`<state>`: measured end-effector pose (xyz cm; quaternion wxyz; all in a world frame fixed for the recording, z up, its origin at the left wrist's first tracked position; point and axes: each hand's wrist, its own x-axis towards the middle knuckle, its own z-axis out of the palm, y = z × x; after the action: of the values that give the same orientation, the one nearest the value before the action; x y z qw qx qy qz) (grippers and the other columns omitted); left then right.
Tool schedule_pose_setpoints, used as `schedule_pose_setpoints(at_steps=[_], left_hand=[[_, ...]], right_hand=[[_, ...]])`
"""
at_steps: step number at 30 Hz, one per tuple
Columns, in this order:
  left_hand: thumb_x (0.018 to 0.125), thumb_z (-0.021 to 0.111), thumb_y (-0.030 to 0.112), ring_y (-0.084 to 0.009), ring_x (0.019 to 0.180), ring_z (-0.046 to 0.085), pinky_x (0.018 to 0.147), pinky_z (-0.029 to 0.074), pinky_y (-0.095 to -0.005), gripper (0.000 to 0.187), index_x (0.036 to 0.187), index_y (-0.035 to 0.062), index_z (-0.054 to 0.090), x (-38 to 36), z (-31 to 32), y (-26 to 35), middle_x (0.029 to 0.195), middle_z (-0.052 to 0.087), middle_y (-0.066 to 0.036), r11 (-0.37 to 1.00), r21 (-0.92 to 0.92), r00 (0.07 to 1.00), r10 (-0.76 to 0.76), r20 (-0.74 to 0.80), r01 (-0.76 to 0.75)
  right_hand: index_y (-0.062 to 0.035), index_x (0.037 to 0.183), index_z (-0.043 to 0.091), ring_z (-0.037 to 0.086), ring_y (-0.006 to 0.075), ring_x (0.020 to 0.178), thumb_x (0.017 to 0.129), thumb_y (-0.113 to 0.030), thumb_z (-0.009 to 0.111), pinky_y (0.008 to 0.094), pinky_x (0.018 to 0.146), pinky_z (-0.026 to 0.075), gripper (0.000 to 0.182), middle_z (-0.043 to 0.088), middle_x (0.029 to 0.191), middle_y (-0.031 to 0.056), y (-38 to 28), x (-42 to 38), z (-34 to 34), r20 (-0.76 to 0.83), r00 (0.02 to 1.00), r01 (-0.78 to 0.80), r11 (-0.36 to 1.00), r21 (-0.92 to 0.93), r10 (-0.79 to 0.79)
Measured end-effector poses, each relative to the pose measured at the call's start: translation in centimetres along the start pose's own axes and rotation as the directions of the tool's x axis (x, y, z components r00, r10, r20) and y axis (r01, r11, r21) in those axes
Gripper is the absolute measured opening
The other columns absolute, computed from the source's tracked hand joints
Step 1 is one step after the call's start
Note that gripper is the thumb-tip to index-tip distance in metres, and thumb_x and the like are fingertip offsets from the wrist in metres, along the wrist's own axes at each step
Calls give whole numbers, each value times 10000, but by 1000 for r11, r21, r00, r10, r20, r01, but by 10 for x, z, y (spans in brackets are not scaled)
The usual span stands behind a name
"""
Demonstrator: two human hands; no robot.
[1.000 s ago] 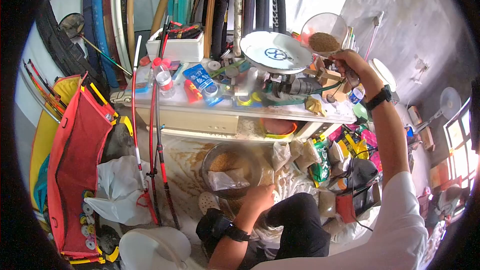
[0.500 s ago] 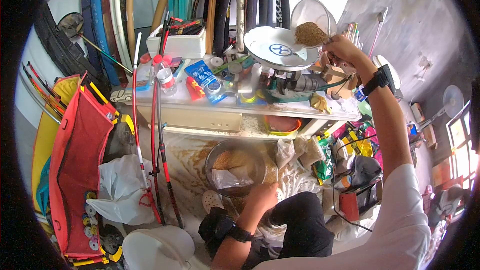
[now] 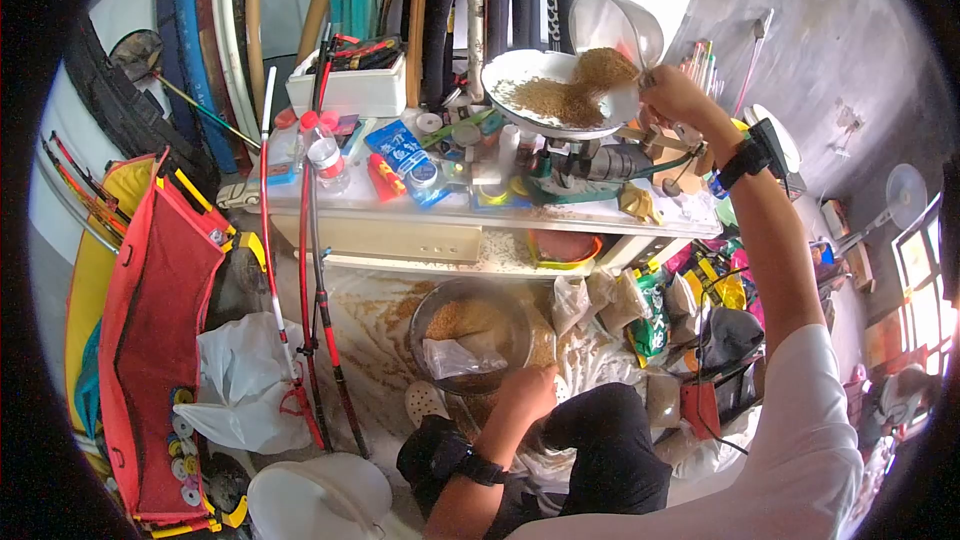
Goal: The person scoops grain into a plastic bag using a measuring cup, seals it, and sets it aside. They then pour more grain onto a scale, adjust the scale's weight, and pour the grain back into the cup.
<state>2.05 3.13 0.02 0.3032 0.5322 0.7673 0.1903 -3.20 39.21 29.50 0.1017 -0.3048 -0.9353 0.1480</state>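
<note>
My right hand [image 3: 677,100] grips the side of a translucent plastic scoop [image 3: 640,28], tipped left over a white enamel dish [image 3: 505,65]. Brown granular feed [image 3: 560,102] spills from the scoop and covers much of the dish. A green grinder [image 3: 590,178] with a motor-like body stands under the dish. Down by my knees, my left hand [image 3: 527,395] is closed, and whatever its fingers may hold is hidden. Nearest to it is a dark round basin [image 3: 520,325] on the floor, holding tan powder and a clear plastic bag [image 3: 465,355].
The cluttered bench [image 3: 400,215] carries a plastic bottle [image 3: 326,158], a blue packet [image 3: 395,145] and a white foam box [image 3: 345,90]. Red-and-black rods [image 3: 318,300] lean at left. A white bucket [image 3: 275,500] and filled bags [image 3: 648,320] stand on the floor.
The scoop has tipped further, and brown granules now lie in the dish, covering its blue mark. My left hand has stayed in place.
</note>
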Motion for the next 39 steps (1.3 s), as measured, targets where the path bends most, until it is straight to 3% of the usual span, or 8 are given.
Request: schedule_pose_setpoints(at_steps=[3, 5, 17, 19, 26, 34, 36, 39], left_hand=[[844, 547, 225, -364, 900, 619, 785, 488, -466, 300, 1100, 78, 594, 1, -1, 1, 968, 644, -195, 1000, 0, 1000, 0, 11, 0], [844, 545, 225, -364, 902, 618, 787, 488, -466, 303, 1106, 79, 593, 1, -4, 3, 972, 644, -195, 1000, 0, 1000, -10, 24, 10], [885, 535, 247, -344, 954, 614, 826, 489, -423, 356, 1187, 59, 550, -1, -27, 14, 1068, 629, -174, 962, -255, 982, 45, -183, -92], [917, 512, 278, -296, 1050, 577, 899, 455, -393, 438, 1286, 45, 471, 9, -20, 9, 1182, 589, -108, 585, -793, 985, 66, -161, -169], [881, 518, 477, -214, 1157, 474, 988, 369, -350, 654, 1378, 80, 367, 7, -16, -5, 1303, 486, -108, -264, -905, 885, 243, -398, -334], [906, 534, 324, -241, 1087, 532, 962, 387, -389, 462, 1250, 21, 485, 2, -32, -1, 1160, 578, -111, -224, -932, 955, -145, -258, -286], [892, 570, 269, -254, 1039, 558, 932, 413, -424, 335, 1135, 40, 538, 6, -24, -17, 1087, 603, -111, -340, -894, 920, -355, -166, -293], [901, 560, 242, -249, 911, 581, 882, 445, -450, 240, 1053, 58, 551, 1, -30, -21, 950, 611, -89, -434, -875, 935, -351, -56, -216]], right_hand=[[65, 803, 622, 661, 270, 660, 756, -168, 580, 378, 604, 528, 241, 650, 748, 211, 4, 4, 1, 35, 999, -22, 998, -59, 24], [56, 822, 622, 664, 315, 770, 776, -202, 571, 413, 698, 530, 267, 651, 821, 233, 8, 12, 5, 246, 927, 374, 624, -686, -284], [22, 946, 578, 624, 344, 699, 836, -199, 562, 436, 644, 496, 247, 637, 796, 188, -23, -70, 38, -337, 921, 206, 979, -12, -198], [-5, 988, 569, 579, 196, 594, 870, -201, 564, 351, 572, 478, 229, 615, 743, 94, -37, -109, 53, -121, 991, 123, 753, 646, -58], [13, 959, 563, 573, 140, 601, 959, -288, 486, 307, 570, 472, 311, 587, 654, 61, -55, -236, 174, 417, 863, -166, 621, 766, -284], [34, 972, 587, 613, 266, 857, 970, -319, 441, 386, 736, 472, 382, 632, 912, 222, -39, -243, 213, 273, 850, 140, 692, 709, -451], [-28, 982, 623, 610, 263, 834, 929, -279, 515, 356, 770, 469, 278, 647, 909, 192, -14, -216, 195, 637, 718, -45, 895, 443, -280], [-24, 1101, 580, 598, 175, 864, 880, -184, 566, 313, 793, 478, 273, 630, 962, 80, 52, -157, 193, 230, 957, -25, 744, 668, -175]])
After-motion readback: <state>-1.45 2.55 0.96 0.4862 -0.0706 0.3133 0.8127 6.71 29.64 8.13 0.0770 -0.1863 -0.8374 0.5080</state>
